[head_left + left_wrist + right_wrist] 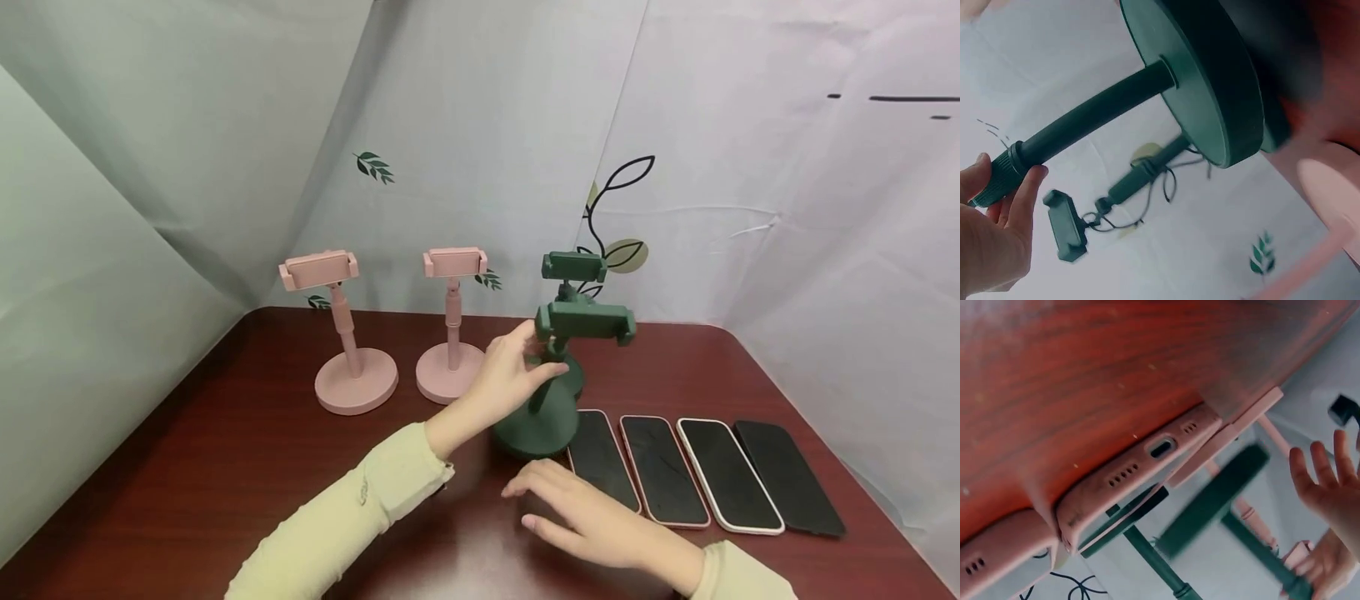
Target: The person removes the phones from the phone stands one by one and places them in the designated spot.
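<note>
My left hand (504, 375) grips the ribbed collar high on the pole of the nearer green phone stand (542, 423). In the right wrist view that stand's round base (1213, 500) appears raised off the table. Its clamp (587, 321) faces me. Behind it stands another green phone stand (573, 267), partly hidden in the head view. My right hand (581, 510) hovers low over the table, fingers loosely extended and holding nothing, between me and the nearer stand's base.
Two pink phone stands (356, 382) (453, 367) stand at the back left. Several phones lie in a row at the right, among them a pink-edged phone (663, 471), a white-edged phone (729, 475) and a black phone (789, 477). A pale cloth (480, 100) hangs behind the dark red table (172, 467).
</note>
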Demonstrator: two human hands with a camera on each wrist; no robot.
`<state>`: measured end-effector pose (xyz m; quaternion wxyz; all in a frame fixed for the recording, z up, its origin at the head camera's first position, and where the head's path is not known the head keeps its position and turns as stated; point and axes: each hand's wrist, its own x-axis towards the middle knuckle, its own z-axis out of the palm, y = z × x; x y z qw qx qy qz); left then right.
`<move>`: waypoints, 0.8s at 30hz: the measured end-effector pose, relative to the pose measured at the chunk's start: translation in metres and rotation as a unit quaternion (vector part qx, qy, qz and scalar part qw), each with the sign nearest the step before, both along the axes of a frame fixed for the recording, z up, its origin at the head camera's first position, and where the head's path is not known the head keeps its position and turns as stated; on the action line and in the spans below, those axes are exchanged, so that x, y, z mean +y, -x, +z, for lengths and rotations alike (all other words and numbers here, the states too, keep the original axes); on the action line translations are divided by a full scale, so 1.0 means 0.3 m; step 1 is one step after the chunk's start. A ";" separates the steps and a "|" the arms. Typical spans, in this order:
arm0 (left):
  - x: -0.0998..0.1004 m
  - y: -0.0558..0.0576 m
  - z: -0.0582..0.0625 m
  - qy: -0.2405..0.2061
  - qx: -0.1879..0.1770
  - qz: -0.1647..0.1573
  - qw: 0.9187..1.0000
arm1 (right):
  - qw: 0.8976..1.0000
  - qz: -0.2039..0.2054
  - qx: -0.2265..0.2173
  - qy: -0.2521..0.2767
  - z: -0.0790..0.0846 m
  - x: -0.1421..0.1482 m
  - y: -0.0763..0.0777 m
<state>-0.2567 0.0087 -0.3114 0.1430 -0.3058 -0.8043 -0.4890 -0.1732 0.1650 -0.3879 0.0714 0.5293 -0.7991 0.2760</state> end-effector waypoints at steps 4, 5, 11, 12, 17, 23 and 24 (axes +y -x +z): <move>0.087 0.033 0.037 -0.016 -0.027 -0.031 0.999 | 0.999 0.036 -0.011 -0.019 -0.007 -0.002 -0.011; 0.108 0.042 0.044 -0.019 -0.036 -0.039 0.998 | 0.999 0.041 -0.022 -0.027 -0.008 -0.004 -0.016; 0.224 0.082 0.065 -0.021 -0.036 -0.039 0.998 | 0.996 0.062 -0.041 -0.046 -0.019 -0.005 -0.041; 0.241 0.089 0.067 -0.018 -0.028 -0.036 0.999 | 0.996 0.063 -0.039 -0.045 -0.020 -0.003 -0.042; 0.322 0.133 0.064 -0.013 -0.008 -0.024 1.000 | 0.996 0.060 -0.037 -0.045 -0.022 0.012 -0.043; 0.403 0.191 0.007 -0.011 -0.032 -0.004 0.999 | 0.994 0.043 0.035 -0.094 -0.010 0.021 -0.050; 0.415 0.200 -0.004 -0.014 -0.033 -0.003 0.999 | 0.991 0.036 0.070 -0.109 -0.007 0.023 -0.051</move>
